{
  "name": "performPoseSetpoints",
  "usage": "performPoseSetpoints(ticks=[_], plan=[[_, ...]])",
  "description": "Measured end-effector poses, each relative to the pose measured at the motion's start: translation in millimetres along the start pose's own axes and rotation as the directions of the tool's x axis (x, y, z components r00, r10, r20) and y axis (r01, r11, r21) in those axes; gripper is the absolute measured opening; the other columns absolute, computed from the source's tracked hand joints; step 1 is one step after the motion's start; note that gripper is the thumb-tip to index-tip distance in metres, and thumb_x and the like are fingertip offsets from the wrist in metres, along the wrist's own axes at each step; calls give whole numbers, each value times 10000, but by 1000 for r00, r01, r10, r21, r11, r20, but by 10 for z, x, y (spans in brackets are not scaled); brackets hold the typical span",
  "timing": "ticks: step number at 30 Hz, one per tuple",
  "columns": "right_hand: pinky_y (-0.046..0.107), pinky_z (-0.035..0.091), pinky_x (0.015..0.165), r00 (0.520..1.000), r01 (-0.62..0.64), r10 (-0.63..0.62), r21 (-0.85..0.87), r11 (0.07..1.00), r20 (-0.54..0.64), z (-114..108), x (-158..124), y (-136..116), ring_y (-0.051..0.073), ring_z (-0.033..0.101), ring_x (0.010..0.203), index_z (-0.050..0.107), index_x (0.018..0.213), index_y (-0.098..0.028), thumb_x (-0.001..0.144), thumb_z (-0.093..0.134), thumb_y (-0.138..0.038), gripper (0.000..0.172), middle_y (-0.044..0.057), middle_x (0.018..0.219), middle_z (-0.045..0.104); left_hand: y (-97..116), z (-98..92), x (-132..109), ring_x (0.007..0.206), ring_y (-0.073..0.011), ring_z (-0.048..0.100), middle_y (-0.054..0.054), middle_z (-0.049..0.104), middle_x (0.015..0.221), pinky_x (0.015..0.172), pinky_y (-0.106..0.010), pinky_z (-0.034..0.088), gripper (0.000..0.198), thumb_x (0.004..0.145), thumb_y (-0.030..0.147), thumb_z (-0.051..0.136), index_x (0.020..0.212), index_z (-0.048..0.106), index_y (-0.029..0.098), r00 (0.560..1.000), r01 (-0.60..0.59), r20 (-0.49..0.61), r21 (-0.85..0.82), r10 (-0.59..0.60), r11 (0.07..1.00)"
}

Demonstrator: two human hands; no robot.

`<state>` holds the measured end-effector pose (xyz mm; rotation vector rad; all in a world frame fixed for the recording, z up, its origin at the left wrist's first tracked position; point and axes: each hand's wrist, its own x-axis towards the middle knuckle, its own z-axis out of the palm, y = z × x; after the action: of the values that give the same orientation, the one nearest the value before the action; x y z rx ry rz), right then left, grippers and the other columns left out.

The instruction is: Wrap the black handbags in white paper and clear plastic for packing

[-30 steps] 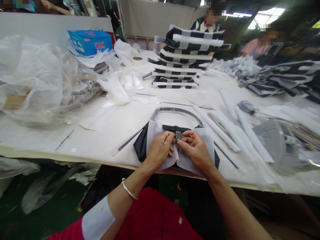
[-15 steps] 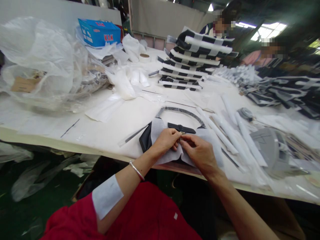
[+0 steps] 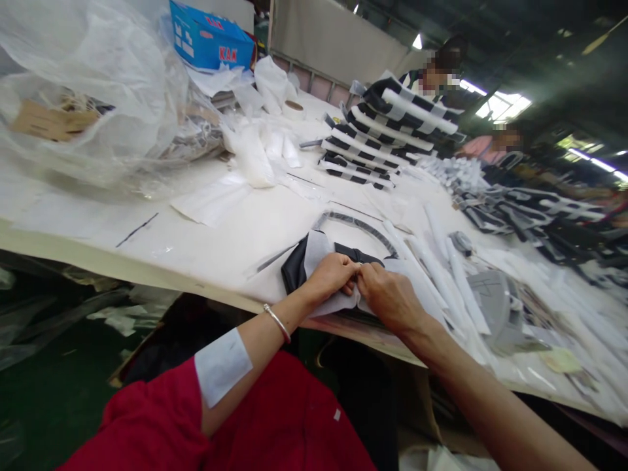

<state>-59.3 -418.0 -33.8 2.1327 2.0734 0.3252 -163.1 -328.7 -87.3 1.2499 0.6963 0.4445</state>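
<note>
A black handbag [image 3: 293,269] lies at the table's front edge, with a soft white sheet [image 3: 318,248] over its front. Its arched handle [image 3: 356,221], wrapped in clear film, points away from me. My left hand [image 3: 334,275] is closed in a pinch at the bag's middle, just below a black strap tab [image 3: 347,252]. Fingertip to fingertip with it, my right hand [image 3: 387,293] pinches the same spot. A small metal clasp [image 3: 360,263] shows between the fingers, mostly hidden by them.
Padded black-and-white bundles [image 3: 377,134] are stacked at the back. White rolled strips [image 3: 466,281] and a grey tape dispenser [image 3: 493,304] lie on the right. Clear plastic bags [image 3: 122,85] and a blue box [image 3: 210,39] stand at the left. Two people work farther back.
The view has tilted and shifted. My right hand has turned, its knuckles now rolled over the clasp and covering more of it. My left hand keeps its pinch.
</note>
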Motion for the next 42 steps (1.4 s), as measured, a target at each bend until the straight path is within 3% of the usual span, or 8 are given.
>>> performPoseSetpoints(ticks=[7,11,14,18,26,31,36,42], plan=[[285,344,568,984,-17,69,300,954,-163,147,-12,147,183,571,649,551,828,-200,923,441,-257,156,60,778,620,-14,6,-9,370,-81,510,40,541,477,403,-170,389,256,861,310,558,655,575,159,1000,-16,1,1,16,1000],[301,407,648,976,-78,166,492,867,-138,152,-17,193,183,582,683,534,807,-224,879,488,-272,98,37,767,639,9,-18,-27,406,-83,516,39,538,500,416,-170,411,203,816,289,572,661,581,158,999,-5,47,-4,5,1000],[302,414,627,965,-209,264,640,739,10,123,-10,212,170,567,598,549,779,-234,857,513,-296,106,2,659,637,28,-32,-45,456,-75,517,46,540,534,454,-164,431,107,732,240,639,685,589,157,995,-12,100,-30,15,999],[297,427,607,934,-330,288,814,478,210,99,-12,223,161,564,539,560,761,-226,856,527,-381,185,-19,558,626,23,-20,-36,455,-70,497,51,527,529,446,-162,410,91,698,201,649,681,570,159,996,0,91,-36,3,999],[286,430,603,926,-327,255,929,173,279,192,-55,262,142,542,518,559,764,-207,839,592,-436,243,-28,523,601,37,8,-33,409,-75,484,50,527,501,408,-164,392,131,747,212,600,658,510,178,999,11,44,23,-12,1000],[274,435,593,925,-307,269,944,119,267,221,-78,271,136,540,514,558,764,-202,840,598,-423,237,-27,535,607,65,24,-41,401,-97,514,43,532,495,397,-179,396,181,834,290,535,690,509,183,1000,14,17,114,-16,993],[267,452,584,914,-294,332,945,144,234,220,-78,254,136,553,532,563,776,-201,833,604,-414,225,-29,556,604,42,33,-24,394,-108,516,45,531,501,399,-197,416,213,880,330,470,715,477,196,1000,21,-9,122,-21,992],[286,510,646,923,-249,355,933,260,148,303,-32,228,163,632,720,606,1030,-201,720,760,-454,428,29,904,679,36,30,-35,431,-105,521,52,523,522,413,-191,434,212,880,341,493,722,471,201,1000,-18,-5,99,18,995]])
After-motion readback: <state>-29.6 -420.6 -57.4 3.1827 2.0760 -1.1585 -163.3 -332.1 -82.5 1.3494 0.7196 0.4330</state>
